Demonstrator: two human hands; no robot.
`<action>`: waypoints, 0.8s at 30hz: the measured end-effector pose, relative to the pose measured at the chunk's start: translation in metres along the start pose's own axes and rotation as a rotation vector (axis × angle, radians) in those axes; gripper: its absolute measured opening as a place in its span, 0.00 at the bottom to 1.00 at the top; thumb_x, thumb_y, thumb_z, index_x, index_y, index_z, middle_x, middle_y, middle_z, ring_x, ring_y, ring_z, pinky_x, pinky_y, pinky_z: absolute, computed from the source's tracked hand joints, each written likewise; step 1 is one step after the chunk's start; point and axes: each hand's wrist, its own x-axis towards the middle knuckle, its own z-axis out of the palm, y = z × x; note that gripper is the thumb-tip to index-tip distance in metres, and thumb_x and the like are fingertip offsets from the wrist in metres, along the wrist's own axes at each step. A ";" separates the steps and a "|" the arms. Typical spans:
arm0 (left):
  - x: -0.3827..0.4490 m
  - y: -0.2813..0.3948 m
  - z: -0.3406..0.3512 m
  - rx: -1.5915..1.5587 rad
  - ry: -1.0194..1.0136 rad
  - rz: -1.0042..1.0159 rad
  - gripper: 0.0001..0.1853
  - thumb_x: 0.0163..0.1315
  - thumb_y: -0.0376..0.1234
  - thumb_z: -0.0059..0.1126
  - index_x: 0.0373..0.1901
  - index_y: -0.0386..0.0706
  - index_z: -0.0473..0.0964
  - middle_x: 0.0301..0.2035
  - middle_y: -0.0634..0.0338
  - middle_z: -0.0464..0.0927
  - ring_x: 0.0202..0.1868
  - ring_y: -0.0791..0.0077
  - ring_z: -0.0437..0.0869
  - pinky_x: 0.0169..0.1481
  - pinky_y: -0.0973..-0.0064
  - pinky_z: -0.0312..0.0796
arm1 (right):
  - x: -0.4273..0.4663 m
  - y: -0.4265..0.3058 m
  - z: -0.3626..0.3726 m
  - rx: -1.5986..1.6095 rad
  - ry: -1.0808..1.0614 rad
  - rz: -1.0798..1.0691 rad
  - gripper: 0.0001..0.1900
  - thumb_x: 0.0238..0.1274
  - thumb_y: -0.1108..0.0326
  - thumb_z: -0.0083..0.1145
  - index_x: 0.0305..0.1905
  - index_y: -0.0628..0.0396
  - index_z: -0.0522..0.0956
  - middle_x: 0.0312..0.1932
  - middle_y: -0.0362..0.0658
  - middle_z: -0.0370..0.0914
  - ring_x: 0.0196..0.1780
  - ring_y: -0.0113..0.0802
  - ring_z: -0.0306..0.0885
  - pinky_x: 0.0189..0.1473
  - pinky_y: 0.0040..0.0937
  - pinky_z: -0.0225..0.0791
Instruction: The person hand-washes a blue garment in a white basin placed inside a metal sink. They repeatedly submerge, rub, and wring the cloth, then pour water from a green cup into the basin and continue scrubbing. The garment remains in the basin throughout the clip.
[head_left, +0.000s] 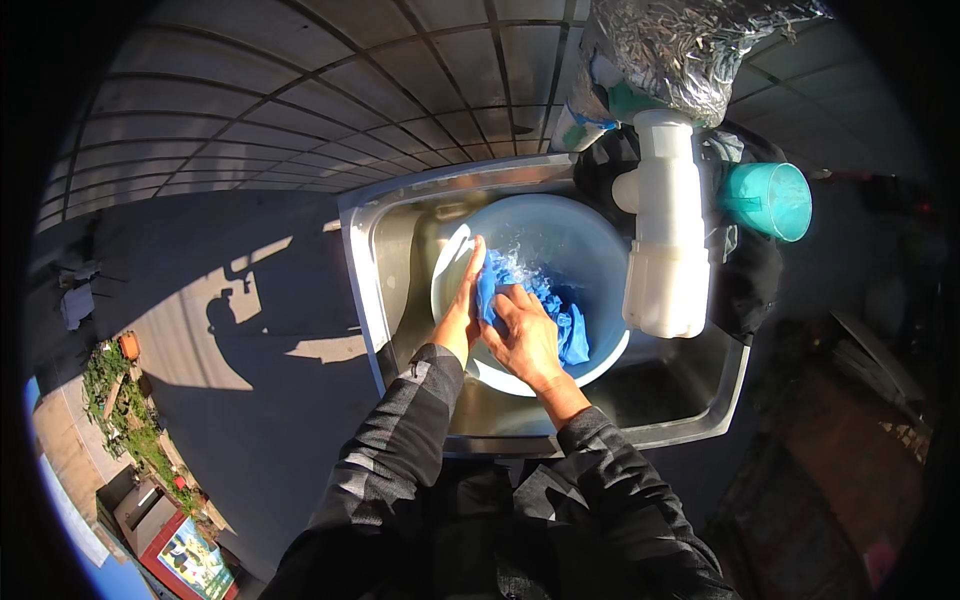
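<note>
A round, pale plastic basin stands in a stainless steel sink. Blue cloth lies bunched inside it, with sunlit, foamy-looking water around part of it. My left hand is at the basin's left side, fingers extended, the palm against one end of the cloth. My right hand has its fingers curled on that same end, gripping the blue fabric between the two hands. The rest of the cloth trails to the right of my right hand. How the left thumb sits is hidden.
A white plastic pipe fitting juts over the sink's right part, below a foil-wrapped bundle. A teal plastic cup is beside it, near black material. A tiled wall rises behind the sink.
</note>
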 end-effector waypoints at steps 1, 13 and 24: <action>-0.005 -0.003 0.003 0.243 0.062 0.208 0.42 0.75 0.57 0.49 0.80 0.41 0.55 0.76 0.53 0.58 0.77 0.67 0.60 0.78 0.67 0.56 | -0.010 -0.018 0.002 -0.013 0.001 -0.095 0.11 0.60 0.62 0.68 0.38 0.58 0.79 0.46 0.50 0.77 0.47 0.50 0.79 0.48 0.41 0.75; -0.031 -0.011 0.029 0.091 0.159 0.092 0.51 0.69 0.64 0.53 0.77 0.32 0.55 0.74 0.42 0.61 0.77 0.58 0.61 0.80 0.63 0.53 | 0.058 0.081 -0.017 -0.069 0.246 0.444 0.21 0.73 0.45 0.55 0.54 0.51 0.78 0.37 0.57 0.85 0.44 0.60 0.84 0.47 0.51 0.77; -0.010 0.001 0.018 0.100 0.230 0.146 0.32 0.69 0.38 0.57 0.74 0.44 0.64 0.66 0.44 0.73 0.66 0.56 0.76 0.71 0.63 0.66 | 0.036 0.057 -0.002 0.022 0.025 0.256 0.20 0.64 0.59 0.64 0.55 0.58 0.79 0.62 0.60 0.75 0.61 0.59 0.77 0.58 0.47 0.74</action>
